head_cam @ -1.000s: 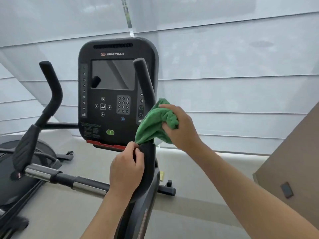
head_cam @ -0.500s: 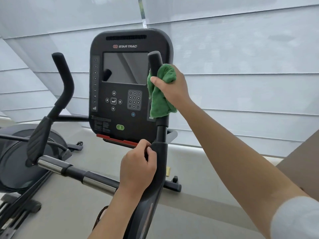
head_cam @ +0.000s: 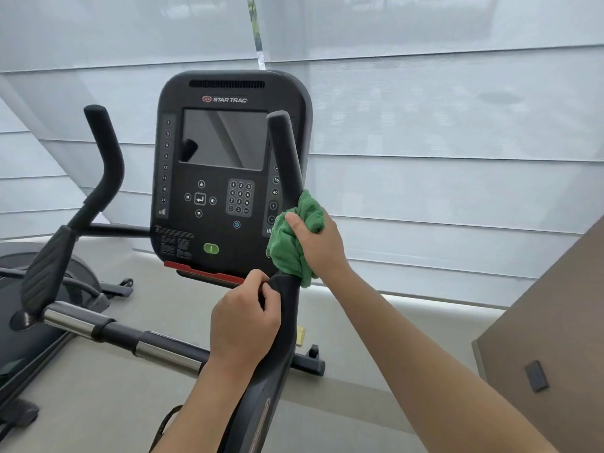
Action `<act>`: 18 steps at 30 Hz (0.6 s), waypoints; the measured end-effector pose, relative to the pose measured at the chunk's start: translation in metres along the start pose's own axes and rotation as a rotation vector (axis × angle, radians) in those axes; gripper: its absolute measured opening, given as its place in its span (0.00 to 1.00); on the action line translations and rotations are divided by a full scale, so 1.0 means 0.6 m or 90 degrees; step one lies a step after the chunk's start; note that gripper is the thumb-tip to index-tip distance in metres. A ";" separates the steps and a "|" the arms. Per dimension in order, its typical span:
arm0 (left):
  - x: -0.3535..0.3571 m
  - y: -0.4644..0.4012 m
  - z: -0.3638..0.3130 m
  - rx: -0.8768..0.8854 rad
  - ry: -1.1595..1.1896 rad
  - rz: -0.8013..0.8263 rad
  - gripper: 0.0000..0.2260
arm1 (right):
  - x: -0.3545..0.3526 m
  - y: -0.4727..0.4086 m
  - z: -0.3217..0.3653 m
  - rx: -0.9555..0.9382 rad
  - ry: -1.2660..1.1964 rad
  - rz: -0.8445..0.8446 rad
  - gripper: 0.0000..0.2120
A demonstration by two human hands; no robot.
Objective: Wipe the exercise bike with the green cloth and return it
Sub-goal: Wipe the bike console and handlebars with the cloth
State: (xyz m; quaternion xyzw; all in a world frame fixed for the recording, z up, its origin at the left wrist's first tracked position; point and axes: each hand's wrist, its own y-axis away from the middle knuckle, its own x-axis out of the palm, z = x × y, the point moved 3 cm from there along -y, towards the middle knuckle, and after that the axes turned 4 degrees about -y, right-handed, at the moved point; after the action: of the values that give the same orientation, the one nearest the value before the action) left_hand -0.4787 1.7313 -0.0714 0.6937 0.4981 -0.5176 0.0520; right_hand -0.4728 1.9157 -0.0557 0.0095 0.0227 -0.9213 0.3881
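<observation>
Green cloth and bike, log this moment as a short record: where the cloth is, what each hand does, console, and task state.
cloth: green cloth bunched around the lower part of the right handlebar
right hand: right hand grips the cloth against the bar
left hand: left hand holds the handlebar base just below the cloth
console: console screen dark, red strip along its bottom edge
left handlebar: left handlebar untouched
task state: wiping under way, cloth not returned
</observation>
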 end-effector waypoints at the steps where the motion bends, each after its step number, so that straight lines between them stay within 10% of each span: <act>1: 0.000 0.001 0.000 -0.003 -0.003 -0.003 0.06 | -0.003 0.012 -0.003 0.008 0.007 0.009 0.16; 8: -0.005 0.005 0.006 -0.032 0.020 -0.012 0.08 | -0.058 0.057 0.012 -0.064 0.141 0.085 0.18; 18: -0.001 0.007 0.016 -0.007 -0.012 -0.023 0.12 | 0.027 -0.056 0.223 -0.758 0.736 0.061 0.29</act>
State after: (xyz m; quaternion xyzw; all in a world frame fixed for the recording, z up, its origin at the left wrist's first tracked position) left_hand -0.4819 1.7235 -0.0770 0.6792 0.5130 -0.5224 0.0513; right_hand -0.5081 1.9211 0.0784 0.2753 0.7018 -0.5874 0.2944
